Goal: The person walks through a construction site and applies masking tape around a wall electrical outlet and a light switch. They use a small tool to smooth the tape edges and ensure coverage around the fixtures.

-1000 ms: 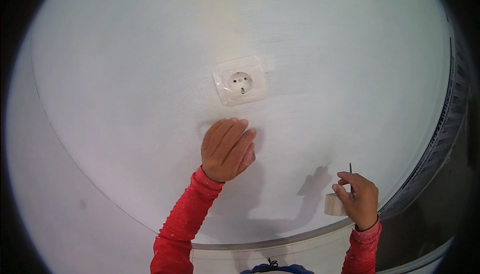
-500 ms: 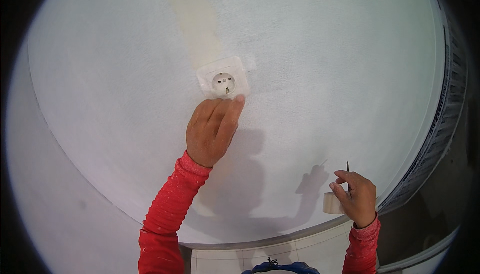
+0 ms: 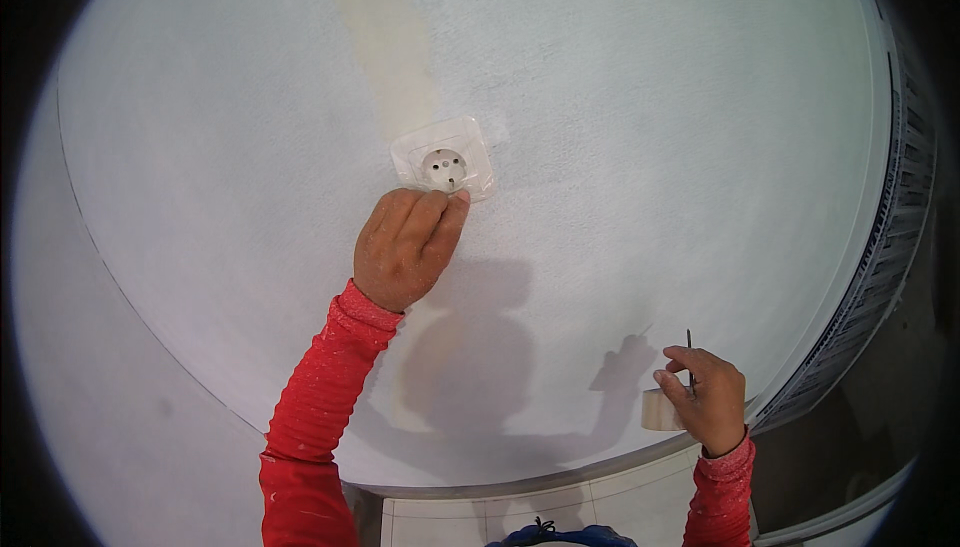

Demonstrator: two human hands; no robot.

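Note:
A white wall socket (image 3: pixel 445 165) with a square frame sits on the pale wall, with wrinkled clear tape (image 3: pixel 470 152) over its face. My left hand (image 3: pixel 408 245) reaches up to the socket's lower edge. Its fingers are closed together, pinching the tape there; the fingertips are partly hidden. Lower down on the right, my right hand (image 3: pixel 712 402) is closed around a roll of tape (image 3: pixel 661 410). A thin dark rod like a screwdriver shaft (image 3: pixel 689 339) sticks up from the same hand.
A cream-coloured vertical strip (image 3: pixel 385 42) runs up the wall above the socket. Pale floor tiles (image 3: pixel 440 522) lie at the wall's foot. A dark slatted, grille-like thing (image 3: pixel 880 217) stands along the right side. A curved pale edge (image 3: pixel 840 517) shows at lower right.
My left hand has shifted left and slightly down along the socket's lower edge, its index finger drawn in from the frame's corner. The right hand moved slightly left, still holding the tape roll.

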